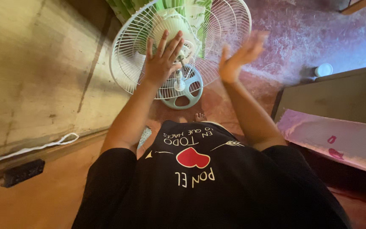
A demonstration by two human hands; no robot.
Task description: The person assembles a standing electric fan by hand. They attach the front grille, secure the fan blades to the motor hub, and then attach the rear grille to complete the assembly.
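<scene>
The person wears a black short-sleeved T-shirt (208, 186) with pale printed lettering on the chest around a red heart shape (192, 157) and a thin wheat-ear drawing. Both forearms are bare, with no watch, ring or glove showing. One bare foot (199, 116) peeks out below the shirt hem.

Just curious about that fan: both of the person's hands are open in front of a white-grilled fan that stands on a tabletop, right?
Not quite. The head view shows the fan standing on the reddish floor on its round base, not on a tabletop. The rest holds: the left hand and right hand are open before its white grille.
</scene>
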